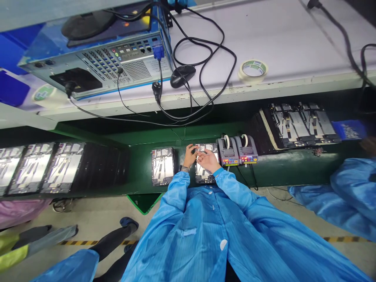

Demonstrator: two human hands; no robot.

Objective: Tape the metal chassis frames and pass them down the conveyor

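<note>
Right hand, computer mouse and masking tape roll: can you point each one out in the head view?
The person's right hand (209, 161): head view, on the back of the hand.
The black computer mouse (182, 76): head view, on its top shell.
The masking tape roll (250, 78): head view, on the roll's outer band.

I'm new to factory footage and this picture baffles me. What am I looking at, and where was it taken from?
This picture comes from a camera worn on a person's head, looking forward and down, so the blue smock below is their own. Their left hand, with a watch on its wrist, and their right hand meet over a flat metal panel on a green surface. Whether they hold anything is too small to tell. Another panel lies to their left, and tape dispensers stand to their right. Farther away, a white shelf carries a computer case and a mouse.
</note>
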